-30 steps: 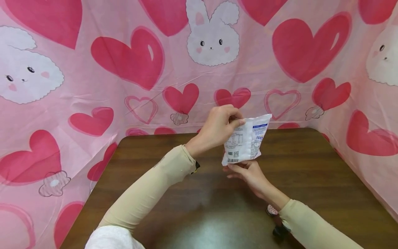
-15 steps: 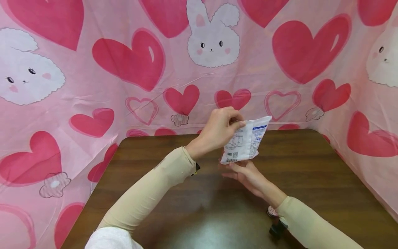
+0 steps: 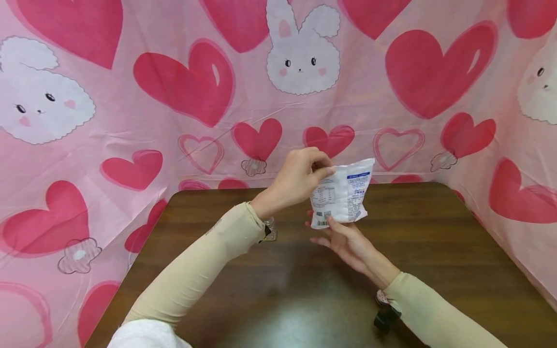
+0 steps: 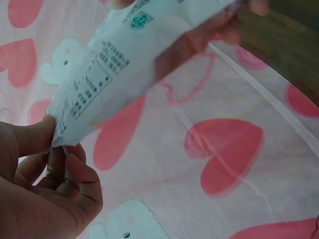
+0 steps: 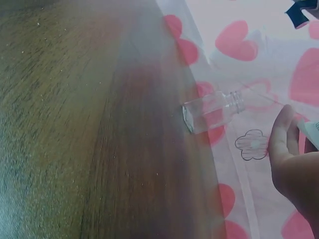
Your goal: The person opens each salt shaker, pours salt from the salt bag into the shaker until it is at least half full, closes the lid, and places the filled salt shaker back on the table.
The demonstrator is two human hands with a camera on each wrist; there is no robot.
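Note:
A white plastic packet (image 3: 339,198), printed with a blue stripe, small text and a barcode, is held up above the table. My left hand (image 3: 300,176) pinches its upper left corner between thumb and fingers; the left wrist view shows that hand (image 4: 50,184) at one end of the packet (image 4: 114,74). From below, my right hand (image 3: 348,244) grips the bottom edge, thumb on the printed face and other fingers partly hidden behind. In the right wrist view, only a corner of the packet (image 5: 311,130) shows beside the right hand (image 5: 299,167).
A clear bottle (image 5: 212,113) with a threaded neck stands on the brown wooden table (image 3: 270,290); in the head view it is mostly hidden behind the left wrist. Pink cloth (image 3: 243,106) with hearts and rabbits hangs around the table. A black object (image 3: 385,319) is at the right wrist.
The packet and left hand have shifted slightly left. My right thumb has moved up onto the packet's front face. Part of the clear bottle now shows beside the left wrist.

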